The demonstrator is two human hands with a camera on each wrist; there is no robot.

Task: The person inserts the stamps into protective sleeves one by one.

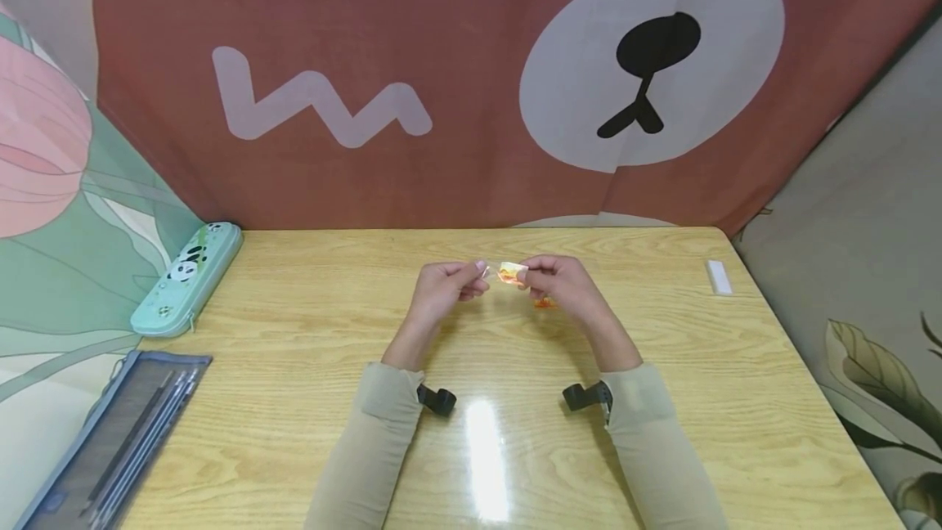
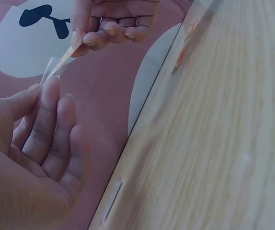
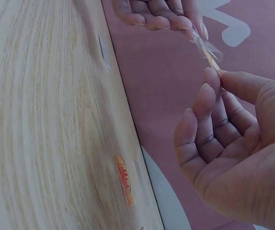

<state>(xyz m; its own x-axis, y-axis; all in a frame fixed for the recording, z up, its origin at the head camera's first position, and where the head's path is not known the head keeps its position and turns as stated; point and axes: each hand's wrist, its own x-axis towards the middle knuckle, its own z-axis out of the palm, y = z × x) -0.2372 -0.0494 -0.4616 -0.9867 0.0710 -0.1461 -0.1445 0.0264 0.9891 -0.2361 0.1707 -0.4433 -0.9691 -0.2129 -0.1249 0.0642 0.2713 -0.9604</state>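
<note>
In the head view, my left hand (image 1: 440, 289) and right hand (image 1: 565, 286) meet above the middle of the table. Between them is a small paper piece (image 1: 511, 272) with yellow-orange print. My right thumb and forefinger pinch it. With thumb and forefinger my left hand pinches clear film (image 3: 215, 51) at the paper's other end; whether the two are joined I cannot tell. Another orange-printed piece (image 3: 124, 181) lies on the table below the right hand. A thin shiny strip (image 2: 111, 203) lies near the far edge, hidden in the head view.
A small white block (image 1: 719, 277) lies at the table's right. Left stand a turquoise panda pencil case (image 1: 187, 280) and a mesh pouch (image 1: 147, 432) with several pencil-like sticks. Behind the wooden table (image 1: 294, 415) hangs a bear-patterned cloth (image 1: 331, 186).
</note>
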